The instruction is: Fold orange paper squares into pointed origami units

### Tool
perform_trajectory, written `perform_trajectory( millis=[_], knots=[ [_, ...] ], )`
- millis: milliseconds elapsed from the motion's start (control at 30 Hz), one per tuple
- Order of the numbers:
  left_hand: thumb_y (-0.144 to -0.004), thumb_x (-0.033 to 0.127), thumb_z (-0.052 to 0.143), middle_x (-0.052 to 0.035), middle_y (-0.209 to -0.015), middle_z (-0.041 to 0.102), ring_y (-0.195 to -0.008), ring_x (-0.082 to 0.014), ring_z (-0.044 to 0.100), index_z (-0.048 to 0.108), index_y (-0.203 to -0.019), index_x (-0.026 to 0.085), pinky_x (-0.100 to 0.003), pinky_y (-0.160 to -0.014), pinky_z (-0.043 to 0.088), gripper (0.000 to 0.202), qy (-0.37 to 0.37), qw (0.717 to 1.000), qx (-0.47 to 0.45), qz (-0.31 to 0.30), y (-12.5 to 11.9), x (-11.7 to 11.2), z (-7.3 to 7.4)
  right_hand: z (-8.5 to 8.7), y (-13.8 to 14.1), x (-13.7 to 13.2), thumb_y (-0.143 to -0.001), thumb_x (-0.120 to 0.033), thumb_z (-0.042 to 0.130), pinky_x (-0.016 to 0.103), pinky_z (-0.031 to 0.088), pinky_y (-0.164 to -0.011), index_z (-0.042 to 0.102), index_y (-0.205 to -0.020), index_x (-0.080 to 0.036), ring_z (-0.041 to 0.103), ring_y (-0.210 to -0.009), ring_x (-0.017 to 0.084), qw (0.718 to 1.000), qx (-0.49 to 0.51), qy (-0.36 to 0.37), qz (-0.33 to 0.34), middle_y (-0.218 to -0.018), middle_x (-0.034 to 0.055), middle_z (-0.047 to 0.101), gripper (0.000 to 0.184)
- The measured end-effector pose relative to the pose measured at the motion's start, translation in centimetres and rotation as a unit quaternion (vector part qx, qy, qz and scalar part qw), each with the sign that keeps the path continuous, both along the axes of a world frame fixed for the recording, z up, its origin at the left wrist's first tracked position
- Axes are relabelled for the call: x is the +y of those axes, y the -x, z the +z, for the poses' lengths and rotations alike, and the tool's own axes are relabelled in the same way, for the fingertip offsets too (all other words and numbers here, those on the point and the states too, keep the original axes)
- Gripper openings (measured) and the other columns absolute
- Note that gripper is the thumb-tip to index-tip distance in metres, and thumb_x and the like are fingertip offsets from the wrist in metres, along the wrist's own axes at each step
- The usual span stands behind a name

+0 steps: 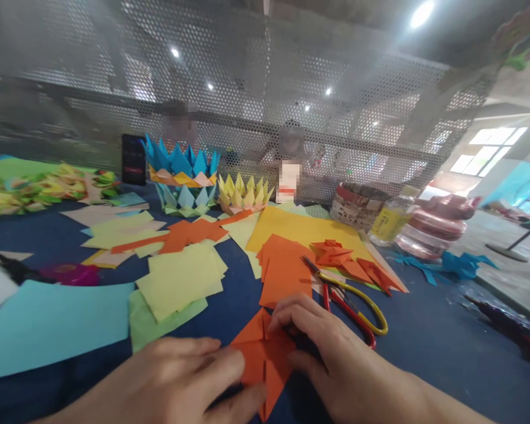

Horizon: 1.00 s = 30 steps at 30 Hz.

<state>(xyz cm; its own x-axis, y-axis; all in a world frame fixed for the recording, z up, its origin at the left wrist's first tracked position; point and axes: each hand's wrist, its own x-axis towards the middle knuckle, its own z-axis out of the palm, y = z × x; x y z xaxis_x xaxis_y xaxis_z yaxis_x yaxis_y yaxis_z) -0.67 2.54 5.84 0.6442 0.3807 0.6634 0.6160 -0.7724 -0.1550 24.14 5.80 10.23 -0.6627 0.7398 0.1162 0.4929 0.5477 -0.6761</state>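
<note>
A folded orange paper piece (262,356) lies on the dark blue table (424,347) right in front of me. My left hand (181,377) lies on its left side with fingers pressed flat against the paper. My right hand (331,353) presses its upper right part with bent fingertips. Just behind lies a stack of orange paper squares (285,271). Scissors with red and yellow handles (353,303) rest to the right of my right hand.
Yellow-green squares (181,282), a light blue sheet (48,324), a yellow sheet (300,229) and folded orange pieces (335,254) cover the table. Blue (181,171) and yellow (242,194) paper crowns stand at the back before a perforated screen. A basket (357,206), bottle (391,221) and pink container (437,227) are at right.
</note>
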Motion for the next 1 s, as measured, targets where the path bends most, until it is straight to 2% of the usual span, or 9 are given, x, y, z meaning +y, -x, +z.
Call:
perform_trajectory(
  millis=[67, 100, 200, 300, 400, 500, 633, 767, 1000],
  knots=[
    [-0.118, 0.038, 0.022, 0.0035, -0.076, 0.072, -0.058, -0.014, 0.07, 0.064, -0.12, 0.021, -0.025, -0.054, 0.052, 0.045, -0.005, 1.0, -0.007, -0.022, 0.0, 0.7, 1.4, -0.1, 0.0, 0.2, -0.098, 0.002, 0.054, 0.025, 0.056, -0.099, 0.068, -0.106, -0.019, 0.069, -0.109, 0.016, 1.0, 0.013, -0.007, 0.027, -0.119, 0.0077, 0.068, 0.026],
    [-0.117, 0.03, 0.021, 0.0031, -0.077, 0.072, -0.058, -0.0142, 0.069, 0.062, -0.122, 0.02, -0.027, -0.054, 0.05, 0.042, -0.005, 1.0, -0.021, -0.018, 0.0, 1.0, 2.1, -0.1, 0.0, 0.4, -0.102, -0.003, 0.053, 0.024, 0.057, -0.097, 0.069, -0.105, -0.019, 0.07, -0.106, 0.016, 0.999, 0.017, -0.007, 0.041, -0.117, 0.0079, 0.068, 0.023],
    [-0.105, 0.007, 0.032, -0.0033, -0.105, 0.077, -0.087, -0.0167, 0.077, 0.056, -0.127, 0.02, -0.026, -0.074, 0.058, 0.034, 0.031, 0.999, -0.006, 0.015, 0.3, 1.5, 2.9, -0.1, 0.1, 0.8, -0.105, -0.007, 0.052, 0.023, 0.059, -0.093, 0.071, -0.107, -0.022, 0.072, -0.105, 0.016, 0.998, 0.013, -0.024, 0.05, -0.116, 0.0074, 0.07, 0.024],
    [-0.088, 0.0, 0.036, -0.0039, -0.115, 0.076, -0.092, -0.0148, 0.076, 0.055, -0.128, 0.021, -0.022, -0.082, 0.06, 0.05, 0.069, 0.997, -0.018, 0.019, 0.5, 1.7, 2.4, -0.3, 0.0, 1.0, -0.101, -0.003, 0.048, 0.024, 0.059, -0.095, 0.072, -0.109, -0.023, 0.072, -0.113, 0.017, 0.994, 0.015, -0.081, 0.071, -0.12, 0.0081, 0.072, 0.032],
    [-0.085, 0.002, 0.037, -0.0021, -0.116, 0.076, -0.089, -0.0116, 0.076, 0.058, -0.123, 0.023, -0.016, -0.08, 0.06, 0.049, 0.127, 0.991, -0.03, -0.006, 0.4, 1.9, 1.9, -0.7, -0.2, 0.9, -0.101, -0.003, 0.049, 0.023, 0.06, -0.095, 0.071, -0.113, -0.023, 0.074, -0.11, 0.017, 0.99, 0.012, -0.116, 0.083, -0.122, 0.0089, 0.074, 0.032],
    [-0.081, 0.0, 0.037, -0.0005, -0.114, 0.077, -0.092, -0.0111, 0.077, 0.059, -0.124, 0.023, -0.015, -0.083, 0.06, 0.053, 0.131, 0.99, -0.039, -0.017, 0.0, 2.0, 1.7, -1.4, -0.3, 0.9, -0.1, -0.009, 0.06, 0.022, 0.059, -0.096, 0.067, -0.122, -0.022, 0.074, -0.11, 0.017, 0.987, 0.02, -0.135, 0.085, -0.122, 0.0086, 0.076, 0.026],
    [-0.097, 0.005, 0.036, -0.0009, -0.113, 0.079, -0.088, -0.0127, 0.077, 0.062, -0.123, 0.023, -0.018, -0.078, 0.06, 0.04, 0.115, 0.992, -0.051, -0.019, -0.1, 2.0, 1.5, -2.2, -0.4, 0.9, -0.106, -0.03, 0.061, 0.027, 0.061, -0.096, 0.064, -0.123, -0.027, 0.075, -0.103, 0.02, 0.966, 0.055, -0.229, 0.104, -0.119, 0.0079, 0.077, 0.018],
    [-0.112, 0.017, 0.027, -0.0021, -0.11, 0.08, -0.079, -0.0135, 0.075, 0.067, -0.114, 0.022, -0.022, -0.071, 0.059, 0.04, 0.102, 0.993, -0.046, -0.03, 0.0, 2.0, 1.1, -1.6, -0.5, 0.5, -0.11, -0.022, 0.052, 0.028, 0.061, -0.097, 0.068, -0.112, -0.026, 0.076, -0.106, 0.02, 0.965, -0.042, -0.234, 0.107, -0.121, 0.0079, 0.077, 0.017],
    [-0.097, 0.001, 0.035, 0.0006, -0.113, 0.081, -0.086, -0.013, 0.076, 0.067, -0.115, 0.022, -0.022, -0.077, 0.059, 0.042, 0.104, 0.993, -0.047, -0.03, 0.1, 1.7, 1.9, -1.3, -0.6, 0.4, -0.101, -0.008, 0.056, 0.028, 0.061, -0.099, 0.069, -0.114, -0.022, 0.074, -0.11, 0.019, 0.963, -0.033, -0.244, 0.109, -0.123, 0.0103, 0.076, 0.023]
  ],
)
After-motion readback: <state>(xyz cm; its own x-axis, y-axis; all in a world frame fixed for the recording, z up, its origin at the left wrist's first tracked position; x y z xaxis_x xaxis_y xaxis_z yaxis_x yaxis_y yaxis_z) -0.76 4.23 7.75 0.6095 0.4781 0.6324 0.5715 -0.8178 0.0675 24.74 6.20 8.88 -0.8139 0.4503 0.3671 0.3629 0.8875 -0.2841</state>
